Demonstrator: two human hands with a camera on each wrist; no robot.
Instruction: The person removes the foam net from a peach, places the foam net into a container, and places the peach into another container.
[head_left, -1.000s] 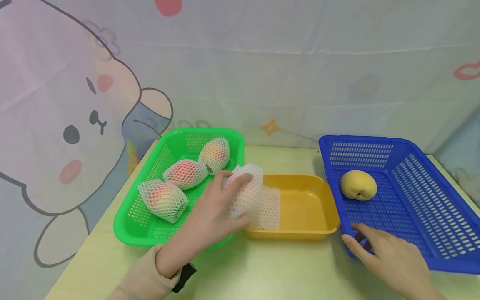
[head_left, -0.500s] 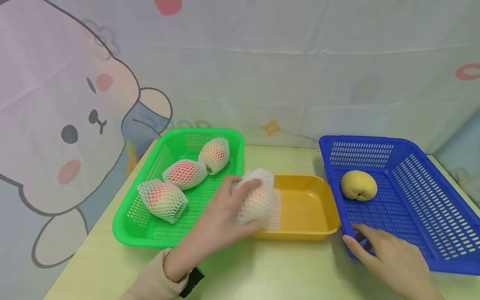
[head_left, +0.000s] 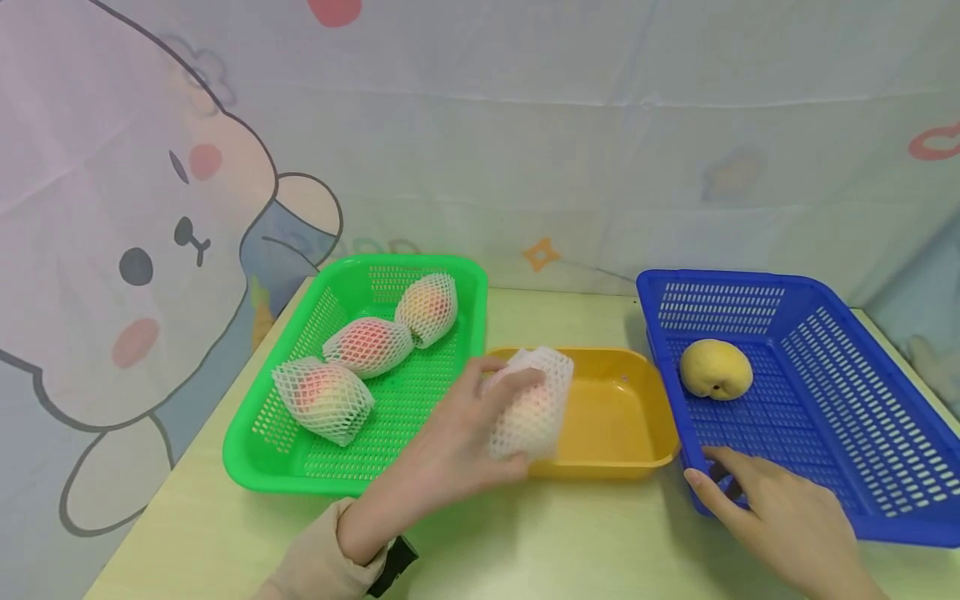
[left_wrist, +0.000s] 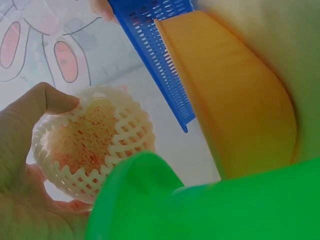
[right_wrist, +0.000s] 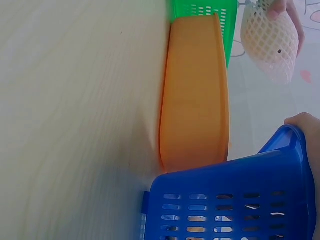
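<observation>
My left hand grips a red-and-yellow peach in a white foam net, held over the left part of the yellow tray. In the left wrist view, the bare speckled end of the peach shows at the net's opening, with my thumb along its side. My right hand grips the near left corner of the blue basket, thumb outside the rim. Inside that basket lies an unwrapped yellow fruit. The green basket contains 3 netted peaches in a slanting row.
From left to right, the green basket, yellow tray and blue basket stand side by side on a pale wooden table. Behind them hangs a printed cloth with a cartoon animal at its left.
My left hand has carried the netted peach rightward from the green basket's edge to over the yellow tray, covering the loose foam net seen there earlier. My right hand stays put.
</observation>
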